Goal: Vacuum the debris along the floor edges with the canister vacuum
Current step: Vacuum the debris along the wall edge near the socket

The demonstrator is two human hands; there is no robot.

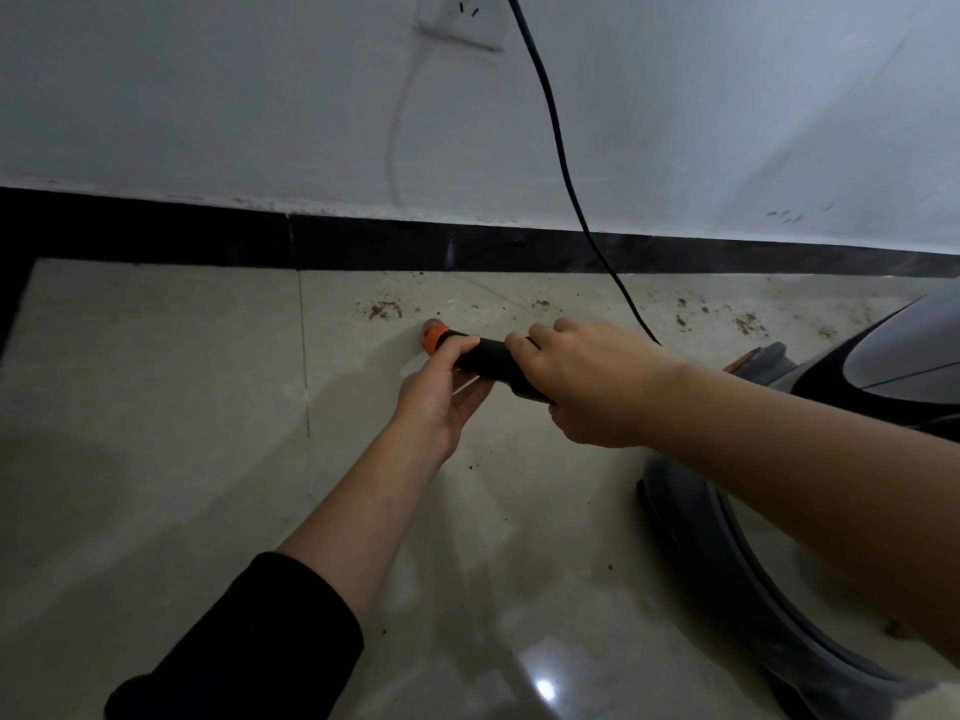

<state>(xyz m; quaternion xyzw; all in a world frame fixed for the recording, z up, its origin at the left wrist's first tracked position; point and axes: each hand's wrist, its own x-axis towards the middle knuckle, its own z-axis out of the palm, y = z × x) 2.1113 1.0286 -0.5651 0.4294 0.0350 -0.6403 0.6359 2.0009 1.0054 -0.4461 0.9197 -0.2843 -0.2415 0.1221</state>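
Two hands hold one black plastic vacuum tube with orange tip (488, 358), low beside black skirting (363, 244): left hand (441, 397) curled round tip end, right hand (597, 387) gripping rear. Several brown crumb patches (385, 310) along skirting. One grey canister vacuum (904, 356), far right.

dim | glare on floor (543, 685) | edges bowed | perhaps soft focus

Two hands (441, 402) (597, 384), one vacuum (893, 350), one cord (558, 148)
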